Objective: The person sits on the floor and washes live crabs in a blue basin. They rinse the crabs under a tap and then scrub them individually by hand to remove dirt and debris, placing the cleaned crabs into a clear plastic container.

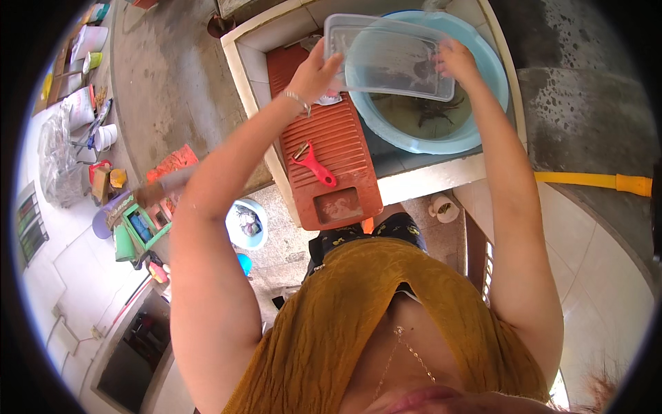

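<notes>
Between my two hands is a clear plastic container [388, 57], held tilted over a light blue basin [489, 114]. My left hand [316, 72] grips its left end, and my right hand [457, 62] grips its right end. Murky water fills the bottom of the basin, with dark clumps [437, 111] in it that I cannot identify. To the left lies a red ribbed washboard [341, 139]. A red-handled peeler [318, 168] rests on its ridges. A small whitish item [329, 99] sits on the board just below my left hand, partly hidden.
A tiled sink wall [434, 178] surrounds the basin and washboard. A yellow hose [579, 178] reaches in from the right. On the floor below stand a blue basin with things inside [264, 225] and a small whitish pot [444, 208]. Buckets and boxes line the far left.
</notes>
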`<state>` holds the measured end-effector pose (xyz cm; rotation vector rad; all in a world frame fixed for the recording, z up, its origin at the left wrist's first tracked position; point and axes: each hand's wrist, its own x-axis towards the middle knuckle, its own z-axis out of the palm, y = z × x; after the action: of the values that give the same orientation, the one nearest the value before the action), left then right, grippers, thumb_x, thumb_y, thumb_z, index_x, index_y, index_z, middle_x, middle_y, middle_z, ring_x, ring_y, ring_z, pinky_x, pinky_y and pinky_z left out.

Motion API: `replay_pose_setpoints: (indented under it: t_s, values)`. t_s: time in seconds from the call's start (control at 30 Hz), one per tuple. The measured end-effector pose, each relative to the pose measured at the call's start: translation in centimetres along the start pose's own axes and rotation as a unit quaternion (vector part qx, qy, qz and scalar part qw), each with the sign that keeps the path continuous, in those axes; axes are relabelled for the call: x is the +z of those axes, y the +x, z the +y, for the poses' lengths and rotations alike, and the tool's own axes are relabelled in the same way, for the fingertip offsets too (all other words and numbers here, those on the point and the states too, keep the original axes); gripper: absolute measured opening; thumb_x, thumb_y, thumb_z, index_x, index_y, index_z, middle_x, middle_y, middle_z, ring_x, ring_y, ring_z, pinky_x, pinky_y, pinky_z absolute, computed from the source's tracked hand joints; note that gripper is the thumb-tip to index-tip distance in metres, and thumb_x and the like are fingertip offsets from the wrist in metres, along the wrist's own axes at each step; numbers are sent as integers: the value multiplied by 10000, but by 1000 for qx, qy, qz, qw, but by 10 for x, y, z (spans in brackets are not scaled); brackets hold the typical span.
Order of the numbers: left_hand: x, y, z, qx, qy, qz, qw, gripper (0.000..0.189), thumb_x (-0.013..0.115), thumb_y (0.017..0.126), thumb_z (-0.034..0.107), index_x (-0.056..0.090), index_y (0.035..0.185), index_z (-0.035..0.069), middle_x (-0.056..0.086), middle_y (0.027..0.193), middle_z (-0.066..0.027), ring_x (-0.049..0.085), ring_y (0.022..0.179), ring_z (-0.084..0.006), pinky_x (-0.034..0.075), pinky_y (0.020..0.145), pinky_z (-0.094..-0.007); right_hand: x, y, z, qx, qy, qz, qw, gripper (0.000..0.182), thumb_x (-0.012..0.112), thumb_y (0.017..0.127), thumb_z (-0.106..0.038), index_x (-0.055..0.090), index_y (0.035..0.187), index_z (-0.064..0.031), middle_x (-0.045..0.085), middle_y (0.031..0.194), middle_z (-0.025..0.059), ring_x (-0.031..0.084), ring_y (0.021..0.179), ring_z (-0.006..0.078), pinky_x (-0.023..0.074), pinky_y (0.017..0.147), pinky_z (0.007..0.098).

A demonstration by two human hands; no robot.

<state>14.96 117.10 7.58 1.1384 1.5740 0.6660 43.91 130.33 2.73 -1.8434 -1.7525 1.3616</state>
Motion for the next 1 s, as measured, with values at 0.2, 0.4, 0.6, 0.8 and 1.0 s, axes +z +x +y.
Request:
replay_pose_setpoints:
  t_s: [0.2, 0.4, 0.6, 0.8, 1.0]
  values:
    - [-75, 45, 44, 16, 60, -90, 994, 427, 419, 920, 372, 441, 1253, 105, 600, 1035, -69, 569, 834, -149, 491, 701, -324, -3, -5, 5, 133, 179, -7, 975, 365, 415, 893, -210, 416, 1189, 3, 625, 971, 182, 637, 713, 243, 497, 548, 295]
    - [-112, -111, -16, -196, -53, -100, 974, 415, 450, 915, 388, 617, 1020, 23, 649, 850, -28, 590, 805, -103, 462, 714, -249, -5, 1, 2, 116, 266, -3, 957, 360, 391, 860, -137, 406, 1186, 16, 615, 983, 190, 640, 702, 253, 508, 517, 295]
    - [-170, -75, -53, -89, 265, -25, 960, 411, 525, 883, 379, 617, 928, -20, 645, 820, -69, 598, 786, -119, 475, 715, -267, -8, 7, 0, 135, 183, -1, 974, 387, 381, 871, -138, 370, 1229, 9, 597, 1016, 209, 630, 695, 261, 507, 508, 303]
    - [-153, -86, -44, -146, 9, -51, 988, 395, 524, 874, 438, 630, 815, 62, 650, 763, -29, 600, 640, -98, 495, 595, -254, -7, 22, 29, 184, 205, 19, 961, 359, 386, 881, -157, 398, 1187, 29, 582, 1033, 219, 623, 683, 274, 520, 544, 336]
    - [-142, -128, -166, -76, 116, 161, 977, 825, 679, 729, 508, 393, 1297, -18, 605, 824, -99, 569, 620, -116, 487, 542, -260, -5, 15, 32, 171, 213, 4, 962, 375, 426, 864, -181, 421, 1151, 59, 578, 1034, 216, 627, 704, 272, 526, 566, 348]
